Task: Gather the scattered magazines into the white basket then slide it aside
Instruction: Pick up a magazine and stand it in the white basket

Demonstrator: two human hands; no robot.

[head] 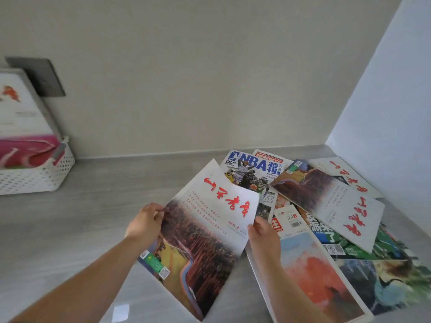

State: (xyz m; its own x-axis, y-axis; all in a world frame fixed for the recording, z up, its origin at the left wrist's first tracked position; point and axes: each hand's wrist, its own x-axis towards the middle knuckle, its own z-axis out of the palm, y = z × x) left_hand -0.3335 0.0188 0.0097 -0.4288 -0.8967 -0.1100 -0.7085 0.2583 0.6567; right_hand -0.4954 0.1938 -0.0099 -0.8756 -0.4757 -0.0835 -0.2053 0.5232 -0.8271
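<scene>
A magazine with red calligraphy and a forest cover [203, 231] is held tilted above the grey counter. My left hand [145, 223] grips its left edge. My right hand [264, 236] pinches its right edge. To the right lies a pile of several scattered magazines: an NBA issue [250, 170], a second red-calligraphy copy [326, 199], a red-orange cover [319, 273] and a green one [345, 243]. The white basket [39, 177] stands at the far left against the wall, with magazines [21, 117] upright inside it.
The grey counter [98, 206] stretches between the basket and the pile. A beige wall runs along the back and a white side wall closes the right. A dark wall plate [39, 76] sits behind the basket.
</scene>
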